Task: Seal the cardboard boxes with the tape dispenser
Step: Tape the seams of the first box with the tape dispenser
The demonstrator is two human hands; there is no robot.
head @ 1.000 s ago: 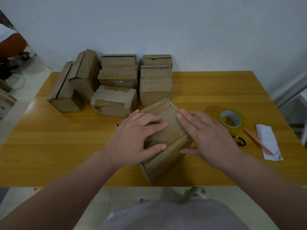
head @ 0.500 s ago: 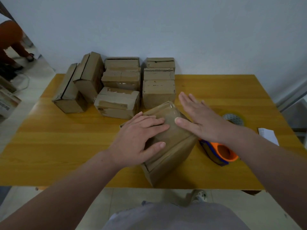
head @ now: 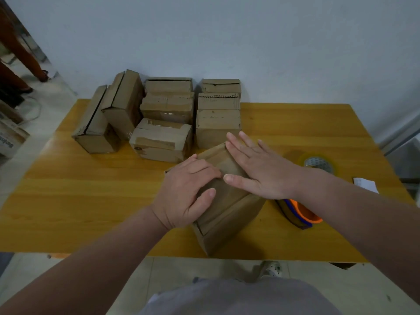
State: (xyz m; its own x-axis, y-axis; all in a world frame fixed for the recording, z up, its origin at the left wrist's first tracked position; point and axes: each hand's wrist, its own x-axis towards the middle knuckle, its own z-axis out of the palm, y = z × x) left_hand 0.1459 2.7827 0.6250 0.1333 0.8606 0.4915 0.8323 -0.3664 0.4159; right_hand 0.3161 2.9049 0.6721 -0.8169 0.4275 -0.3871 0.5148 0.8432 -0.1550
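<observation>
A brown cardboard box (head: pixel 229 214) lies slantwise at the table's front edge, flaps closed. My left hand (head: pixel 188 189) presses on the near left part of its top, fingers slightly bent, thumb laid on the cardboard. My right hand (head: pixel 256 169) lies flat on the far part of the top, fingers straight and pointing away from me. The orange and blue tape dispenser (head: pixel 300 214) rests on the table just right of the box, partly hidden under my right forearm. Neither hand touches it.
Several more cardboard boxes (head: pixel 163 142) are grouped at the back left of the yellow wooden table (head: pixel 79 189). A clear tape roll (head: pixel 319 163) and a white paper slip (head: pixel 366 185) lie at the right. A wall stands behind the table.
My right hand has slid along the box top toward its far end, fingers now straight. The left hand stays on the box, its fingers a little more bent.
</observation>
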